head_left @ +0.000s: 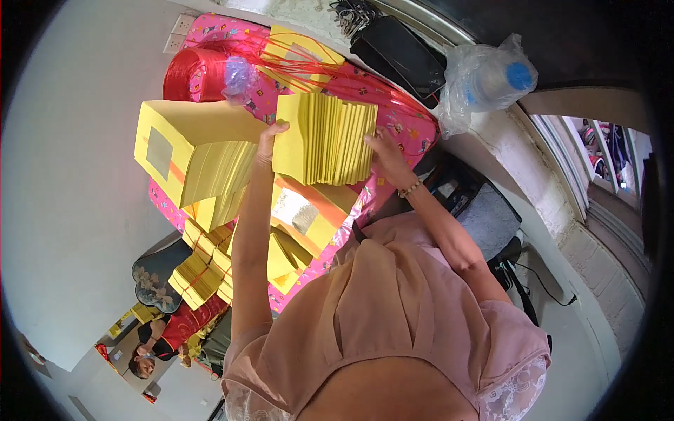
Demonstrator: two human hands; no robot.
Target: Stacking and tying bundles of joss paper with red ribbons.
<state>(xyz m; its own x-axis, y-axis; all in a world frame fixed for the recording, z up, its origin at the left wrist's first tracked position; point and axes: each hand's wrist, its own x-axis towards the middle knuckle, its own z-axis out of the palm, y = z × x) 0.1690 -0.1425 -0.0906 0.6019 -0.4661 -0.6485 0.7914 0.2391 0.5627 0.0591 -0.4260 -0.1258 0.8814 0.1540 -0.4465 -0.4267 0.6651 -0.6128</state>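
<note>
Between my two hands is a thick row of folded yellow paper [324, 137], its edges facing up. My left hand [269, 138] is closed on its left side, thumb against the outer sheet. My right hand [388, 156], with a beaded bracelet at the wrist, grips the right end. Just below lies a yellow sheet [309, 214] with a silver foil patch and an orange band. To the left of my left hand stands a large pile of folded yellow paper [203, 151], with a silver square on its side.
A pink patterned cloth [414, 130] covers the table. A spool of red string [194, 75] and loose red strands [351, 78] lie at the back. Tied yellow bundles [196, 279] sit lower left. At the back right are a black case [398, 56] and a bagged bottle [484, 84]. Another person [151, 347] is farther off.
</note>
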